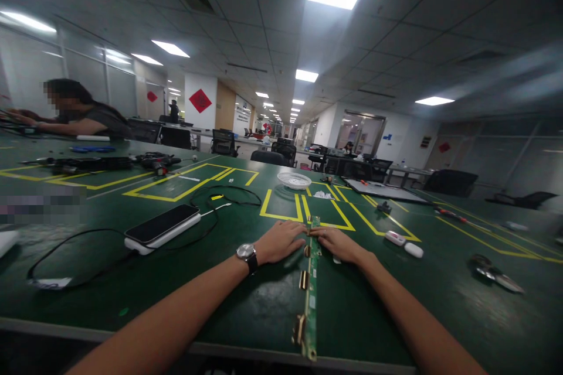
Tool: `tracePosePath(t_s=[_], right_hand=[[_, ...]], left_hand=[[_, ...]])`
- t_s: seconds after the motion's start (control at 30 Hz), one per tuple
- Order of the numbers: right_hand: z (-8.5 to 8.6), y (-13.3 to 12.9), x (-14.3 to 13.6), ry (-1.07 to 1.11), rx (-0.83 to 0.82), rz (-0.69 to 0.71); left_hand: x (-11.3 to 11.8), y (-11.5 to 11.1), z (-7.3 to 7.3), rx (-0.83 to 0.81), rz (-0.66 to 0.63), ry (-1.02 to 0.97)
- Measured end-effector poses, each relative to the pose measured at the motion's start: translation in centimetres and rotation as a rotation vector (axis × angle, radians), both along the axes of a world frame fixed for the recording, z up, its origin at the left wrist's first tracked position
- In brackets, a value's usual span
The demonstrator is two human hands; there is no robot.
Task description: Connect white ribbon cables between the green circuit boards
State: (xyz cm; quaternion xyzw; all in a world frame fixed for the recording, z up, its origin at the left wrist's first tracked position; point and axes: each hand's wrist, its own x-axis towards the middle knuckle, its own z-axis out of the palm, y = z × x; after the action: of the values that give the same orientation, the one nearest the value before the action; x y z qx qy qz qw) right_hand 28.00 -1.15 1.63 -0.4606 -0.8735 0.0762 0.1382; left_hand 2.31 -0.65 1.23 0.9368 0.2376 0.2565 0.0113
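Observation:
A long, narrow green circuit board (312, 293) lies on the table, running away from me, with several brown flat flex cables (303, 279) along its left edge. My left hand (280, 241), below a wristwatch (247, 253), reaches the board's far end from the left. Its fingers stretch forward, thumb apart from the index finger, fingertips by a small brown piece at the board's edge. From the right, my right hand (339, 244) has its fingers bent over the far end of the board, holding it there; its thumb is hidden.
On the left, a phone (162, 225) rests on a white block with black cables. A white basket (294, 180) stands ahead. White earbud case (413, 250), a metal tool (495, 274) and a screwdriver (451, 214) lie right. A person (83, 111) sits far left.

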Motion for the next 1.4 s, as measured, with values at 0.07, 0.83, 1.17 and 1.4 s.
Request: tracePosePath(t_s=[0.07, 0.83, 1.17, 1.4], right_hand=[[-0.3, 0.4, 0.8, -0.105, 0.042, -0.115], [-1.9, -0.3, 1.4, -0.252, 0.073, -0.424], [0.6, -0.7, 2.7, -0.184, 0.113, -0.593], [-0.2, -0.7, 2.0, -0.217, 0.047, -0.589]], left_hand=[[-0.3, 0.3, 0.3, 0.025, 0.039, -0.031], [-0.7, 0.7, -0.9, -0.041, 0.112, 0.196], [-0.9, 0.8, -1.0, -0.011, 0.091, 0.196], [-1.1, 1.2, -0.4, 0.044, 0.106, 0.145]])
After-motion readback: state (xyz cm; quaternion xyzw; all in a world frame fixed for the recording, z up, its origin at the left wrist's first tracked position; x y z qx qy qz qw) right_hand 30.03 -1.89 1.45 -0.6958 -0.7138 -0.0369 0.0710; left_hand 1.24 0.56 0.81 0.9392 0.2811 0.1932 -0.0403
